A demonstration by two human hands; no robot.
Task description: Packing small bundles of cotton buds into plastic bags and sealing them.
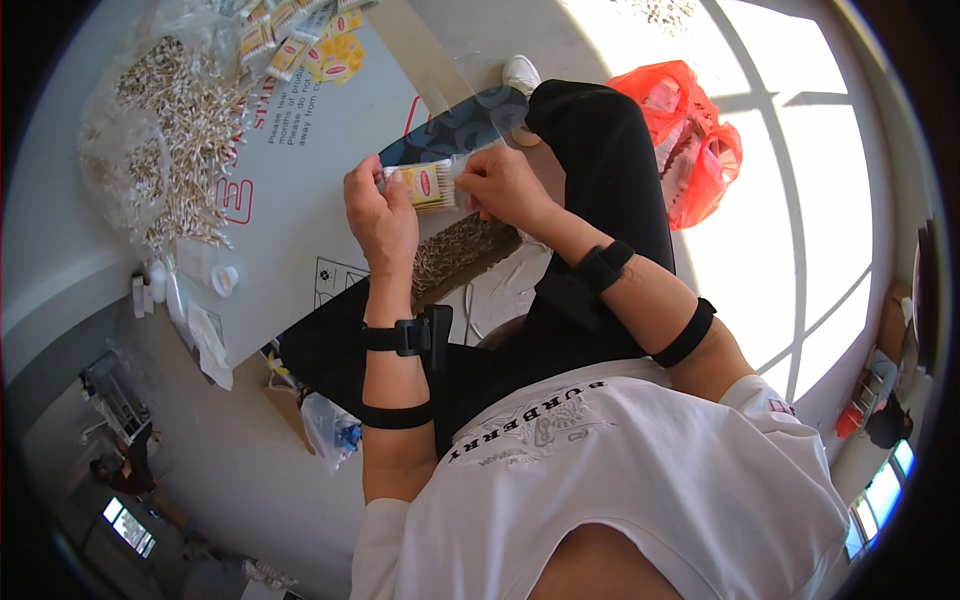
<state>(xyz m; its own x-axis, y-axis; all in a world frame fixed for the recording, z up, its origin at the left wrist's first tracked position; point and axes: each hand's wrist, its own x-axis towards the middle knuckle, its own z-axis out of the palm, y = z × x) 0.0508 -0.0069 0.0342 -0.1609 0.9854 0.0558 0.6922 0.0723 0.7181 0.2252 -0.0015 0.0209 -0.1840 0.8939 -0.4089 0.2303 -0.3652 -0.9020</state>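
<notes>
A clear plastic packet of cotton swabs (440, 187) with a yellow label lies between my two hands, over the table's edge. My left hand (384, 218) grips its left end, thumb and fingers closed on it. At the other end, my right hand (510, 188) pinches the loose clear plastic, fingers pressed together. Just below them is an open brown box (462, 256) of loose cotton swabs. A large heap of loose swabs (195, 130) spills from a clear bag at the left. Finished-looking swab packets (288, 58) and yellow label cards (343, 58) lie at the far side.
The grey printed board (290, 200) forms the work surface. Small white containers (224, 280) and white paper (208, 345) sit at its left edge. A red plastic bag (705, 150) stands on the sunlit floor, right of my leg. A clear bag (332, 432) lies below left.
</notes>
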